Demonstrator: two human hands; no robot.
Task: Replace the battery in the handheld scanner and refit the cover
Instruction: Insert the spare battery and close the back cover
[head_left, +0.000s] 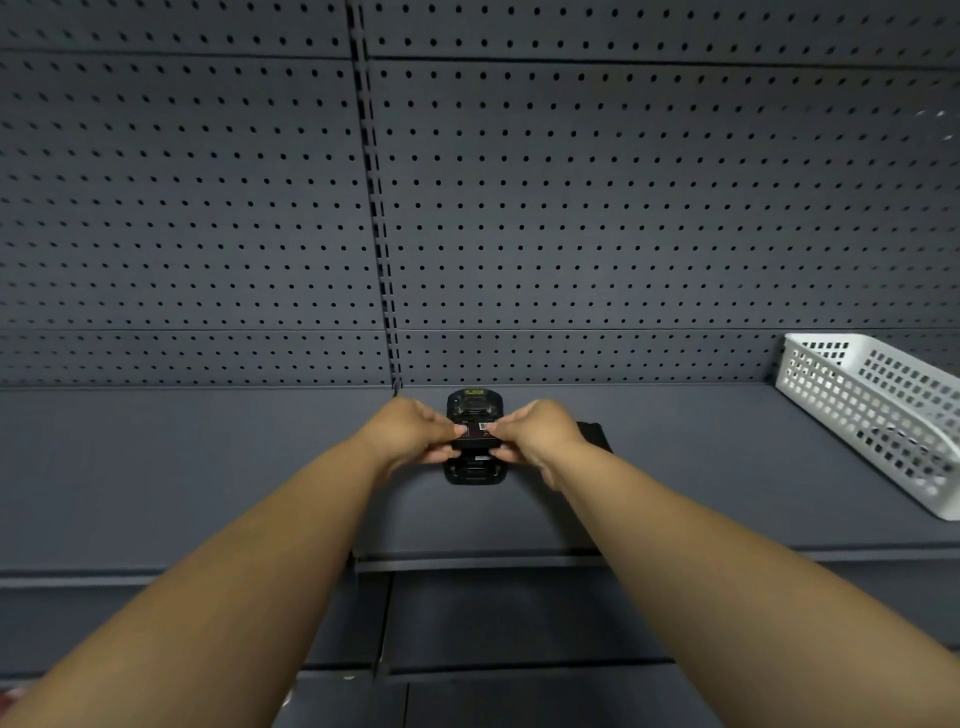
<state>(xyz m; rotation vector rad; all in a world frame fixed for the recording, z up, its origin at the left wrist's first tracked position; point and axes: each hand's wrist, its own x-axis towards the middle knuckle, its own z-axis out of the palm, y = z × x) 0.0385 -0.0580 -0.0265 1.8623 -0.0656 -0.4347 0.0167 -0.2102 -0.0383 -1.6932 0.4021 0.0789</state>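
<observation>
The black handheld scanner (474, 405) lies back-up on the dark grey shelf (208, 467), its battery bay uncovered. A black battery (475, 432) with a small white label sits across the scanner's middle. My left hand (410, 431) pinches the battery's left end and my right hand (535, 434) pinches its right end. Whether the battery is seated in the bay or held just above it cannot be told. A flat black piece (595, 434), probably the cover, lies on the shelf just right of my right hand, partly hidden by it.
A white perforated plastic basket (878, 415) stands at the shelf's right end. Grey pegboard (467, 208) with a vertical slotted upright forms the back wall. Lower shelves show below the front edge.
</observation>
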